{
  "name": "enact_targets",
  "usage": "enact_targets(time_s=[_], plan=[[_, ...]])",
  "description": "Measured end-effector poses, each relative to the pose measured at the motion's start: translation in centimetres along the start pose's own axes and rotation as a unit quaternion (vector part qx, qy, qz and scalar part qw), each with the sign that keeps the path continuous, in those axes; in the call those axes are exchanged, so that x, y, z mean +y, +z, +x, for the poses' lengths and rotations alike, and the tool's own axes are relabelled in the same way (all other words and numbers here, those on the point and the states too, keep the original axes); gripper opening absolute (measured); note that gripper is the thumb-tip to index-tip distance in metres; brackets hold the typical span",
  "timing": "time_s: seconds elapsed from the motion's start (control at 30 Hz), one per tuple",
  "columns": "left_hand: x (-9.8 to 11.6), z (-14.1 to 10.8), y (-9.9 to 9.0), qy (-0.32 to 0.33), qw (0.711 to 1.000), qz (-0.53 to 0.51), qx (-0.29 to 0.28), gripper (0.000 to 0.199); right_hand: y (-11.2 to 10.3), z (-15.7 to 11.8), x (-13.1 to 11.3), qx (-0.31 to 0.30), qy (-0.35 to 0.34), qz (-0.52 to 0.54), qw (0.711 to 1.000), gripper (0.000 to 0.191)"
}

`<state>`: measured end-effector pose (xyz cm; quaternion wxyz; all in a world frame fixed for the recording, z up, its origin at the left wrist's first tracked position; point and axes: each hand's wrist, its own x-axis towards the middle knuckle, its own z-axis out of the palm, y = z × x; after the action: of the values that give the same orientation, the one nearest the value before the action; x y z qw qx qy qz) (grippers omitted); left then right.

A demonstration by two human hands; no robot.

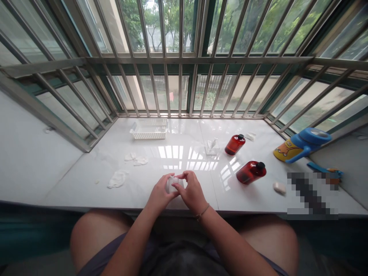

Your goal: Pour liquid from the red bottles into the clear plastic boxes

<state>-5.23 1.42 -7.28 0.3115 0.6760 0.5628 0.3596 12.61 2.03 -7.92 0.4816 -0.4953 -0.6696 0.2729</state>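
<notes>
The person's left hand [159, 193] and right hand [193, 192] are working together on a small white bundle [172, 184], which is being held just above the near edge of the white stone table [71, 180]. The fingers [184, 177] of both hands are curled narrowly around it, holding it from either side, and most of it is hidden. Whether it is tissue or cloth is hard to tell. Keeping the fingertips close together and the wrists low appears to be giving steady control of so small a piece.

Beyond the white bundle, one white plastic basket [148, 129] is sitting near the window. To its right are two amber bottles with black caps: one [235, 144] is farther away, and the other [251, 172] is nearer. Both are lying tilted on their sides. One small clear container [212, 147] is standing between the white bundle and the farther bottle.

Four loose white pieces are lying around the white bundle: two crumpled pieces [118, 179] [136, 159] to its left, and one flat scrap [250, 136] and one rounded lump [279, 188] to its right. Farther right are one blue-and-yellow plastic toy [301, 145] and one blue implement [324, 169].
</notes>
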Motion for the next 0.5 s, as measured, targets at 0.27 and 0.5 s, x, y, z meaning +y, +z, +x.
enact_targets(time_s=[0.27,0.5], plan=[[1.0,0.0,2.9,0.04,0.999,0.002,0.006,0.072,-3.6,-0.5,0.4,0.027,-0.031,-0.025,0.999,0.031],[0.4,0.3,4.6,0.179,0.982,0.047,0.041,0.071,-12.2,0.5,2.3,0.126,0.014,-0.146,0.981,0.047]])
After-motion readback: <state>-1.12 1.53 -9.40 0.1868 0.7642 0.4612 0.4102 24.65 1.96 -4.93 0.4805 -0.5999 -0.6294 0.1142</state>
